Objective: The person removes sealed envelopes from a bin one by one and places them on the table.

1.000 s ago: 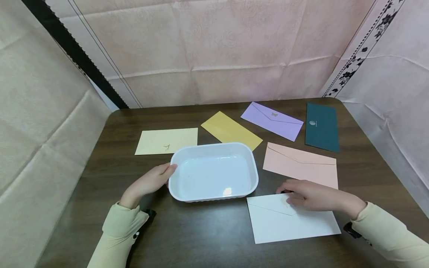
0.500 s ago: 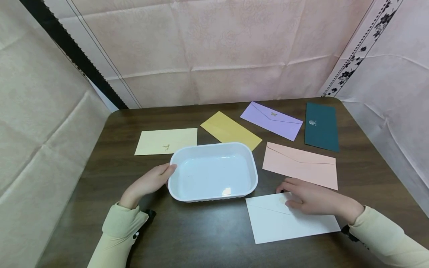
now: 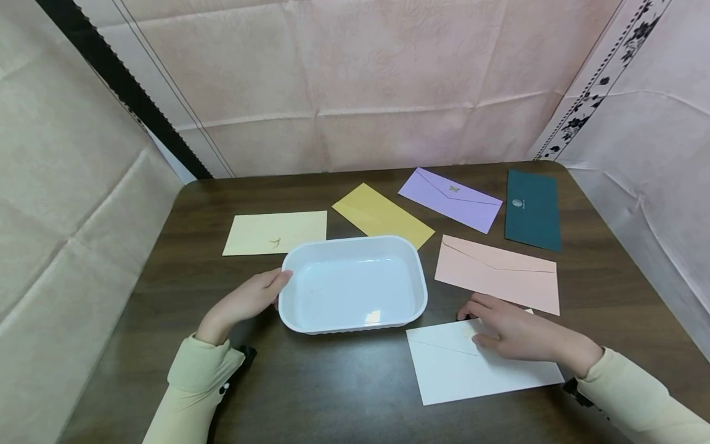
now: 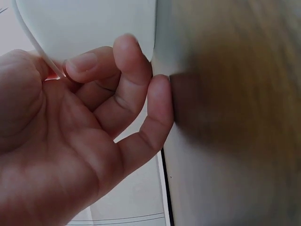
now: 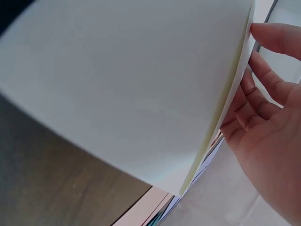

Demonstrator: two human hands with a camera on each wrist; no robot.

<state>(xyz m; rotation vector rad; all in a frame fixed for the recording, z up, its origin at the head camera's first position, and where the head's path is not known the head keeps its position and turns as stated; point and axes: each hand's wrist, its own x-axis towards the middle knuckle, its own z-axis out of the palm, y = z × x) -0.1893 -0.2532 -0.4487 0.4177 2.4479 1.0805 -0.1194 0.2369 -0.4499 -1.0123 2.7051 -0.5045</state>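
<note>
With its thumb on the rim and its fingers curled beneath, my left hand [image 3: 246, 305] grips the left end of a white plastic tray [image 3: 355, 290]. The left wrist view also shows these curled fingers [image 4: 134, 89] against the tray's wall [image 4: 94, 23]. At the right, my right hand [image 3: 518, 327] pinches the far edge of a white envelope [image 3: 471, 376]. Its thumb lies on the paper and its fingers reach past that edge. In the right wrist view the envelope [image 5: 127, 84] fills much of the picture, with the thumb [image 5: 277, 37] at its edge.
A pink envelope [image 3: 499, 271] lies just beyond the right hand. Further back are lilac [image 3: 452, 200] and dark teal [image 3: 532, 209] envelopes. Behind the tray lie a yellow envelope [image 3: 383, 213] and a cream one [image 3: 277, 233]. The brown table [image 3: 333, 394] ends at fabric walls.
My right hand and wrist have shifted slightly toward me, and the white envelope's far right corner now shows behind the hand. The left hand and the tray stay in place.
</note>
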